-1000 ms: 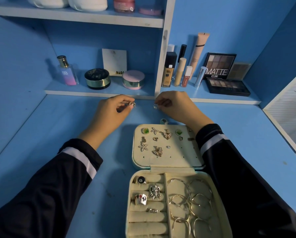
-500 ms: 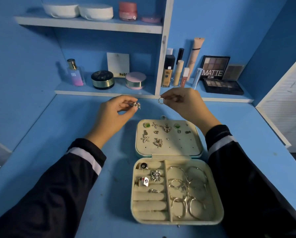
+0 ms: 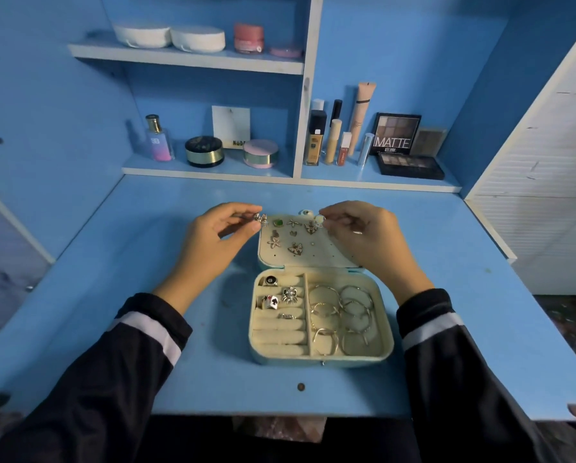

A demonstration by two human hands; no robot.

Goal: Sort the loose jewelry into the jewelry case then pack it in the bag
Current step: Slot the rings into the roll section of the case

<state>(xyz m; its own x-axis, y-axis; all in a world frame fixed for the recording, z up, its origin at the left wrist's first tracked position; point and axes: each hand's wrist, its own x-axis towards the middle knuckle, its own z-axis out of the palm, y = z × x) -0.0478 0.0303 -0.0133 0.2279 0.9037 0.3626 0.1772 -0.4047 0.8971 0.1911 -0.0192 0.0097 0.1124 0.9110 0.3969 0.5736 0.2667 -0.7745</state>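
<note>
An open cream jewelry case (image 3: pixel 385 349) lies on the blue desk (image 3: pixel 113 262). Its lid panel (image 3: pixel 320 259) holds several earrings; the base holds rings in rolls on the left and bangles (image 3: pixel 341 315) on the right. My left hand (image 3: pixel 213 242) pinches a small bow-shaped earring (image 3: pixel 260 218) just off the lid's upper left corner. My right hand (image 3: pixel 363 238) pinches a small pale piece (image 3: pixel 319 220) over the lid's upper right part. No bag is in view.
Shelves at the back carry a perfume bottle (image 3: pixel 158 138), round compacts (image 3: pixel 204 151), makeup tubes (image 3: pixel 333 135) and eyeshadow palettes (image 3: pixel 408 163). A white slatted panel (image 3: pixel 547 195) stands at the right. Blue walls close the desk in on the left and at the back.
Both hands came toward me from the desk's back edge and now hover over the lid's top corners, still pinching their pieces. The camera view pulled back.
</note>
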